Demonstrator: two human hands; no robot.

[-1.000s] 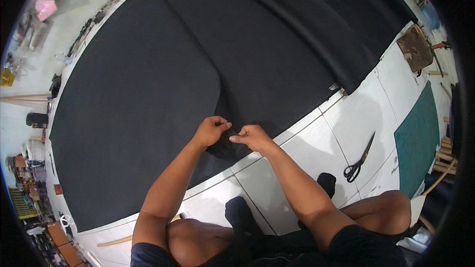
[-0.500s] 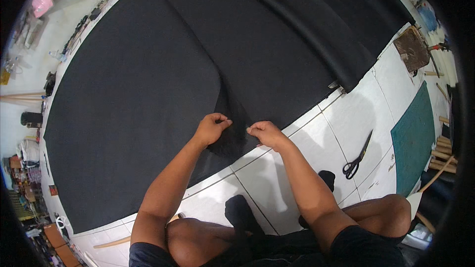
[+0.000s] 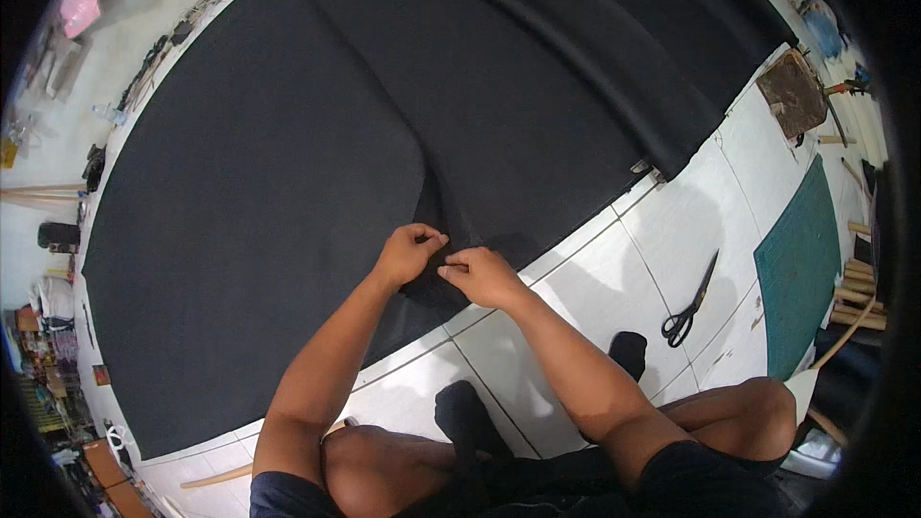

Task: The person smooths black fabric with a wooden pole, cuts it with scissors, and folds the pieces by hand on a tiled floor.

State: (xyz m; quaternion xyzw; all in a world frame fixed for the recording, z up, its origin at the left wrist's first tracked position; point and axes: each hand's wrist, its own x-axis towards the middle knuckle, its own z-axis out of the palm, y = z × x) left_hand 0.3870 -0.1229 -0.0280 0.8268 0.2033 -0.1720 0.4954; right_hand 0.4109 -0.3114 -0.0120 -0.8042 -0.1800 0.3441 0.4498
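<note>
A broad sheet of black fabric (image 3: pixel 259 201) spreads over the floor in front of me, a raised fold running down it to my hands. My left hand (image 3: pixel 412 254) is closed in a pinch on the fabric at the lower end of that fold. Just to its right, my right hand (image 3: pixel 480 276) also has thumb and forefinger pinched together, close to the left fingertips. Anything between the right fingers is too small to make out. Below the hands, a dark opening and the fabric's near edge show.
Black-handled scissors (image 3: pixel 690 307) lie on the white tiles (image 3: pixel 576 312) to the right. Beyond them are a green cutting mat (image 3: pixel 801 269), a brown block (image 3: pixel 792 96) and several wooden sticks (image 3: pixel 859 293). Thicker rolled folds (image 3: pixel 576 48) cross the fabric's far right. Clutter lines the left wall.
My right hand has moved left and slightly toward me, closing the gap to my left hand. The left hand keeps nearly the same place and pinch.
</note>
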